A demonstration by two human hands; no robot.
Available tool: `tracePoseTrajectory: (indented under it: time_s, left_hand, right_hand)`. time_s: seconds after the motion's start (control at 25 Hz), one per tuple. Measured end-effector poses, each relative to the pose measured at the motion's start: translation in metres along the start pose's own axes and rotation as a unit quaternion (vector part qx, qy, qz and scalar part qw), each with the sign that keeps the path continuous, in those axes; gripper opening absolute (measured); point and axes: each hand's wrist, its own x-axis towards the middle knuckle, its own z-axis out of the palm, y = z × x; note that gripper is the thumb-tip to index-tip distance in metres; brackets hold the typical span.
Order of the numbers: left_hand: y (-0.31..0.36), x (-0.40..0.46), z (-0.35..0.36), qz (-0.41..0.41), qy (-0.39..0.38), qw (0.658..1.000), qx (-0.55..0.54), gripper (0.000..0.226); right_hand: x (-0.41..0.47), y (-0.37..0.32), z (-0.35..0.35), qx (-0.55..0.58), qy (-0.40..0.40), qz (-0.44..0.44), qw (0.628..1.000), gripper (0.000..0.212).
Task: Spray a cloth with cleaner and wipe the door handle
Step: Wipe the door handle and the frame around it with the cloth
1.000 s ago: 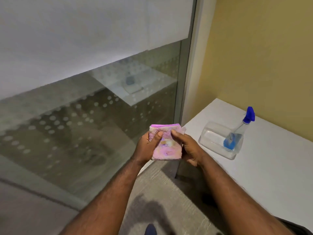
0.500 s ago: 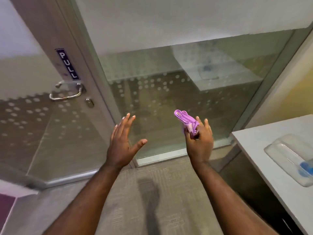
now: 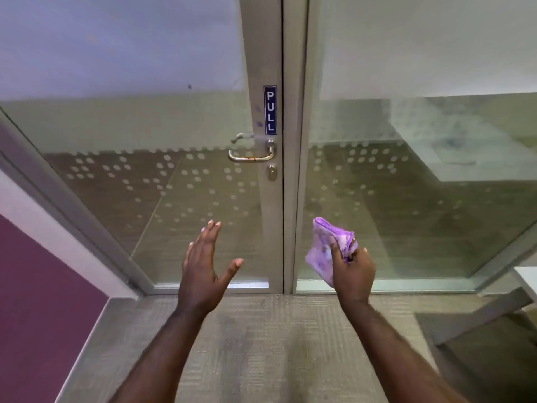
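Grey carpet (image 3: 261, 344) below glass door (image 3: 174, 184)

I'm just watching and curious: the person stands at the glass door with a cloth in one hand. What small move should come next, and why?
Probably raise the right hand with the purple cloth up and leftward to the metal door handle. The cloth is already gripped, the handle sits untouched above both hands, and the left hand is open and holds nothing, free to steady the door.
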Motion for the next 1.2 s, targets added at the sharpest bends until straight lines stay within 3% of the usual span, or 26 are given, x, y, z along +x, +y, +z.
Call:
tracePoseTrajectory:
  time_s: [0.2, 0.56, 0.68, 0.84, 1.04, 1.2]
  left_hand:
    - [-0.047, 0.012, -0.047, 0.023, 0.016, 0.999, 0.039, 0.084]
    - [-0.079, 0.066, -0.072, 0.055, 0.028, 0.994, 0.089, 0.093]
    - [-0.089, 0.100, -0.068, 0.060, 0.026, 0.993, 0.101, 0.093]
    - [-0.106, 0.151, -0.056, 0.067, 0.015, 0.992, 0.110, 0.087]
    - [-0.127, 0.206, -0.045, 0.049, 0.033, 0.992, 0.110, 0.086]
    - [-0.140, 0.228, -0.039, 0.025, 0.035, 0.993, 0.109, 0.087]
  right_hand:
    - [-0.010, -0.039, 0.043, 0.051, 0.013, 0.050, 0.997, 0.050]
    - [0.043, -0.081, 0.110, 0.076, 0.085, 0.080, 0.990, 0.048]
    - [0.066, -0.085, 0.135, 0.099, 0.101, 0.068, 0.988, 0.047]
    - [0.107, -0.081, 0.170, 0.124, 0.127, 0.060, 0.982, 0.029]
    - [0.140, -0.089, 0.203, 0.086, 0.135, -0.010, 0.987, 0.038]
    - [0.138, -0.103, 0.231, 0.061, 0.089, -0.062, 0.992, 0.040]
